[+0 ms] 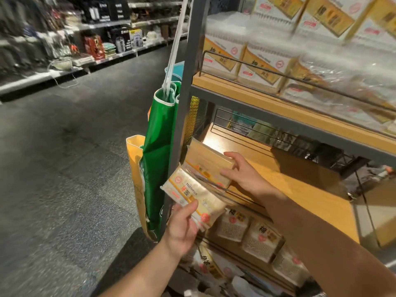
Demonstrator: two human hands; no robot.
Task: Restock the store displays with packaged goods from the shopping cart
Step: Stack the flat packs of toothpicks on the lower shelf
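My left hand (pixel 182 228) grips a clear toothpick pack (pixel 192 196) with a yellow label, held just in front of the shelf's lower left corner. My right hand (pixel 242 174) reaches over the wire rail and holds a second similar pack (pixel 205 166), which stands at the left end of the wooden middle shelf (pixel 300 183). The two packs touch each other. The cart is out of view.
A grey metal upright (pixel 184 108) frames the shelf's left side, with green and yellow bags (pixel 156 151) hanging on it. Boxed goods fill the upper shelf (pixel 267 61); cotton packs (pixel 259 241) line the shelf below. An open dark aisle floor (pixel 64 168) lies left.
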